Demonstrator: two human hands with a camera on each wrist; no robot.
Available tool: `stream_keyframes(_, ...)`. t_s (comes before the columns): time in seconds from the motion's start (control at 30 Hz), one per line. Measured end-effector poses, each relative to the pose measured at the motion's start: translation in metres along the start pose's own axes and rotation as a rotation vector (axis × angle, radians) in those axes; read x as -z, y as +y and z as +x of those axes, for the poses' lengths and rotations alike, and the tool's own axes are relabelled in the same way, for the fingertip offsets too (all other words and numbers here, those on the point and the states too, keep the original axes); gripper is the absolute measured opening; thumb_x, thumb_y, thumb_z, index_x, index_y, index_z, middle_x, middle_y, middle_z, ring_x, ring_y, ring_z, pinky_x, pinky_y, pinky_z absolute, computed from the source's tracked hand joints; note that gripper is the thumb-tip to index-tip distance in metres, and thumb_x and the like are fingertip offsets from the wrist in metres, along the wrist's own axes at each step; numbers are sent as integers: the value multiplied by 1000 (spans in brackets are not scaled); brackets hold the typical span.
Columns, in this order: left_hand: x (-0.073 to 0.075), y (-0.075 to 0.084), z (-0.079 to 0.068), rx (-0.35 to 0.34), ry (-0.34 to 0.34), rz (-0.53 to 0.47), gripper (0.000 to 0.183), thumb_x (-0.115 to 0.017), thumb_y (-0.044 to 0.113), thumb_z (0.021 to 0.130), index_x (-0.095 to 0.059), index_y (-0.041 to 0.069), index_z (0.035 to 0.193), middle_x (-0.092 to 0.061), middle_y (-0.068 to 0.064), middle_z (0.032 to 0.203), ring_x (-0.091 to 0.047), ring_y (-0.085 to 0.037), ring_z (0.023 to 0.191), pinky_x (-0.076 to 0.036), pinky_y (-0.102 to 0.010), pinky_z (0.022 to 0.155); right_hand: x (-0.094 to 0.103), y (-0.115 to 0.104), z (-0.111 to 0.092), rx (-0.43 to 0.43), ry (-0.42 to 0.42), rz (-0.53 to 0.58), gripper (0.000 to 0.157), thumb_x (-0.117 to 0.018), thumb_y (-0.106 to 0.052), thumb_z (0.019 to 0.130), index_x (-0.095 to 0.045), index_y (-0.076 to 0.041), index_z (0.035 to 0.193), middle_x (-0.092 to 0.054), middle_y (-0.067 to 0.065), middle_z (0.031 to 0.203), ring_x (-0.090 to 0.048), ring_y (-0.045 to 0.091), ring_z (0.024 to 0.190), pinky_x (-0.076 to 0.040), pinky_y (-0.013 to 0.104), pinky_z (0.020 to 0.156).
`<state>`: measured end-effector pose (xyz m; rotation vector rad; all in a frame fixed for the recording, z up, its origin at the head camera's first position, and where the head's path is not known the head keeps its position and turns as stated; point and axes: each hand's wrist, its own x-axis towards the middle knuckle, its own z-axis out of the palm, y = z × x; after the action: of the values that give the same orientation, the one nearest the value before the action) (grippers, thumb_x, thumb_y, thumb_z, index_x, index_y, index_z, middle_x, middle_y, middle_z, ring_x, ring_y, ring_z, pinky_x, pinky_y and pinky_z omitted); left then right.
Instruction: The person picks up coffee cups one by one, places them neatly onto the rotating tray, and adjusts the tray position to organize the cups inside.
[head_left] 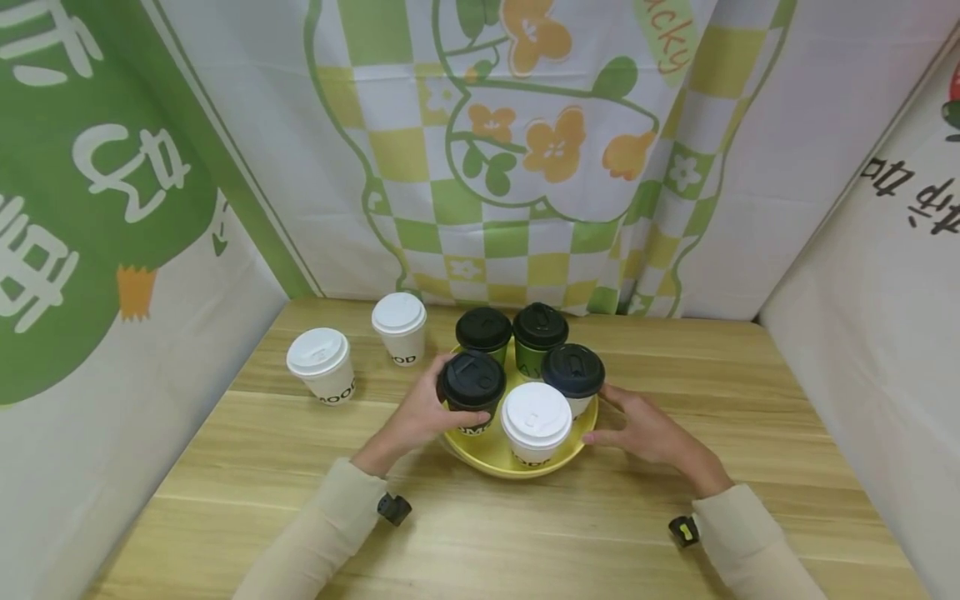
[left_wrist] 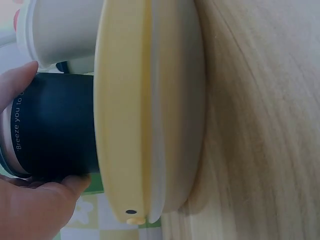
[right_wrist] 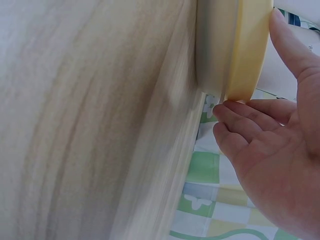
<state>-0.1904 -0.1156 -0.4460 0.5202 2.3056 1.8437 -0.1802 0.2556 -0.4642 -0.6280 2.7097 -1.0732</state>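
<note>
My left hand (head_left: 420, 410) grips a dark paper coffee cup (head_left: 472, 379) with a black lid, thumb across its front. In the left wrist view, fingers and thumb lie on opposite sides of this cup (left_wrist: 57, 125), which stands inside a round yellow tray (left_wrist: 120, 100). My right hand (head_left: 648, 429) touches the tray's right side. Its thumb meets the rim and its extended fingers (right_wrist: 240, 120) lie along the outer wall. Close to that hand is a white cup with a dark lid (head_left: 573, 371). A white-lidded cup (head_left: 536, 417) stands at the tray's front.
Two more black-lidded cups, one dark-lidded at back left (head_left: 483, 329) and a green one (head_left: 540, 333), stand in the tray. Left of it, two white cups (head_left: 322, 367) (head_left: 400, 329) stand on the wooden table (head_left: 562, 533). A patterned curtain (head_left: 502, 242) hangs behind.
</note>
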Motion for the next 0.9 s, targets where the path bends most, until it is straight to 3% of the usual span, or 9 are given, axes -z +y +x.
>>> stream_keyframes(0.3,-7,-2,3,53,27,51,98,-96,14,75,-40,3,155,-57,-18,151,-53,-36,144,-33,-58,128,0,-1,0,-22,-12,21,97,-85,-41,89,-36,-4,164,-39,19,168,-37,42,156,-34,61,126)
stream_keyframes(0.9,-11,-4,9,0,25,202,95,-98,18,74,-45,3,152,-59,-17,150,-54,-36,143,-35,-59,127,-1,2,0,7,-7,8,98,-83,-45,90,-35,-1,163,-39,21,167,-40,44,154,-36,61,125)
